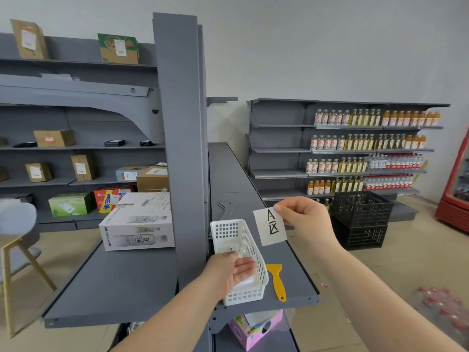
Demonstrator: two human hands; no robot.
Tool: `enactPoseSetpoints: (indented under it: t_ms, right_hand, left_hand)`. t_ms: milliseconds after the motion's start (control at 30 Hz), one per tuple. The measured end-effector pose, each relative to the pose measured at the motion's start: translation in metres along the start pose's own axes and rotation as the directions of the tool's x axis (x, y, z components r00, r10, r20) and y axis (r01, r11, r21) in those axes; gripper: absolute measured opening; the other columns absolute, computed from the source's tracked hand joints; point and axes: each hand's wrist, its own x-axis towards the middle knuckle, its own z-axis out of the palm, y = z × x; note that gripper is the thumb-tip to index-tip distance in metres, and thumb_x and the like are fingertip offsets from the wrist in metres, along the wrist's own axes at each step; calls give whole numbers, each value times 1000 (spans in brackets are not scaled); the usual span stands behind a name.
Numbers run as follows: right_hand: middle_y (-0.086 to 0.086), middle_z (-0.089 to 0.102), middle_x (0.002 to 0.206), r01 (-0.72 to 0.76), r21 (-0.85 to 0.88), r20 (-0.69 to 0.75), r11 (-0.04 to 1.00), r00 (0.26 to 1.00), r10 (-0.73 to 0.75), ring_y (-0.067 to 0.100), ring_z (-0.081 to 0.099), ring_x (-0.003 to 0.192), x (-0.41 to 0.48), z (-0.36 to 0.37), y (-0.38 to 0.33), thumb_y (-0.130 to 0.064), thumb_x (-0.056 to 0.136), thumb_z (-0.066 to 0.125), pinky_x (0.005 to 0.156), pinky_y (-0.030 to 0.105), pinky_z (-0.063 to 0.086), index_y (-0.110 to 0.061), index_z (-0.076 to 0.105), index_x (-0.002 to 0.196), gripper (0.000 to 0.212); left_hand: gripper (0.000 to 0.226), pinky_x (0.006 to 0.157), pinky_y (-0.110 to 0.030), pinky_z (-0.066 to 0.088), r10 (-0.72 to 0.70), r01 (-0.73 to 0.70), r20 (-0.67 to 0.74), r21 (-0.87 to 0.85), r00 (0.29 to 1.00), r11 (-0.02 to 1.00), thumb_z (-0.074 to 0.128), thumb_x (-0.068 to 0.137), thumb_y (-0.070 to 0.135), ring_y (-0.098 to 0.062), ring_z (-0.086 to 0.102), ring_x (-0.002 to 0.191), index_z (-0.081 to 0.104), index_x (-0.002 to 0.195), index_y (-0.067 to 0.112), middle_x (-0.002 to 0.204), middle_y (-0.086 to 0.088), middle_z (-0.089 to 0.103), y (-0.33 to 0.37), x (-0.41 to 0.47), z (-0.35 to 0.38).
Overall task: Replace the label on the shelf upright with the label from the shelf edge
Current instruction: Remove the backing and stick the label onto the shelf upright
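My right hand [305, 216] pinches the top right corner of a white paper label [270, 226] with black handwriting, holding it in the air above the grey shelf [297, 273], right of the grey shelf upright [186, 148]. My left hand [232, 271] reaches into a white plastic basket [256, 250] standing on that shelf beside the upright. Its fingers rest on white items inside, and whether they grip anything is unclear. No label shows on the visible face of the upright.
A yellow scraper [278, 280] lies on the shelf right of the basket. A white carton of bottles [138, 222] sits on the left shelf. Black crates [360, 219] stand on the floor at right, with bottle shelves behind. A pink box [256, 329] sits on the shelf below.
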Motion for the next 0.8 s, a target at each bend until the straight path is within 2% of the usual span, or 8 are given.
enactPoseSetpoints:
  t_ms: [100, 200, 300, 367, 433, 600, 700, 800]
  right_hand:
    - [7, 77, 76, -16, 2, -2, 1000, 1000, 16, 26, 73, 78, 0, 1, 3, -14, 82, 71, 78, 43, 59, -11, 72, 78, 5]
    - [6, 77, 77, -27, -6, 6, 1000, 1000, 27, 24, 73, 78, -1, 3, 4, -15, 83, 71, 76, 40, 60, -10, 72, 79, 6]
    - [6, 77, 76, -33, 0, 7, 999, 999, 33, 25, 73, 78, -3, 6, 5, -13, 83, 71, 74, 36, 59, -11, 72, 76, 7]
    - [8, 77, 76, -41, 8, 5, 999, 999, 41, 26, 72, 78, -5, 9, 6, -12, 82, 71, 74, 36, 59, -11, 72, 76, 7]
    - [8, 77, 76, -50, 18, 5, 999, 999, 50, 27, 72, 76, -5, 11, 5, -12, 82, 71, 71, 34, 58, -10, 72, 76, 7]
    - [4, 77, 72, -54, 51, 17, 997, 998, 54, 22, 73, 72, -7, 20, -4, -13, 83, 71, 66, 29, 59, -11, 72, 76, 7]
    - [8, 76, 73, -38, 70, 14, 997, 999, 37, 25, 73, 73, -8, 26, -14, -14, 82, 71, 67, 30, 61, -9, 72, 80, 6]
    - [10, 76, 74, -18, 108, 1, 994, 1000, 18, 26, 72, 72, -9, 35, -29, -12, 82, 71, 59, 23, 60, -8, 72, 81, 5]
  left_hand:
    - [16, 69, -42, 59, 41, -41, -41, 2, 998, 999, 44, 99, 1, -34, 67, 78, 48, 113, -3, 92, -28, 67, 1, 6, 2]
    - [18, 83, -44, 50, 78, -80, -60, -32, 995, 996, 44, 96, -7, -37, 64, 91, 45, 112, 2, 118, -35, 60, 4, 7, 3]
    - [32, 84, -44, 50, 94, -94, -49, 5, 994, 996, 44, 97, -4, -41, 59, 107, 43, 128, 2, 111, -30, 60, 4, 6, 2]
    - [30, 82, -43, 53, 110, -109, -23, 35, 994, 993, 47, 97, -2, -36, 62, 97, 46, 126, 2, 98, -22, 62, 4, 1, 0]
    - [27, 80, -41, 55, 137, -138, 9, 62, 990, 989, 49, 96, 1, -31, 65, 89, 51, 123, 2, 97, -19, 64, 6, -5, -1]
    - [14, 77, -42, 59, 223, -235, 129, 82, 966, 969, 54, 95, 9, -33, 69, 80, 61, 105, 3, 89, -21, 70, 18, -31, 0]
    - [18, 74, -40, 60, 321, -345, 157, 163, 934, 924, 51, 97, 16, -31, 70, 75, 62, 104, 3, 84, -20, 72, 28, -48, 1]
    - [29, 68, -40, 60, 397, -424, 157, 224, 904, 878, 47, 100, 26, -30, 70, 71, 63, 103, 2, 82, -20, 72, 41, -67, -1]
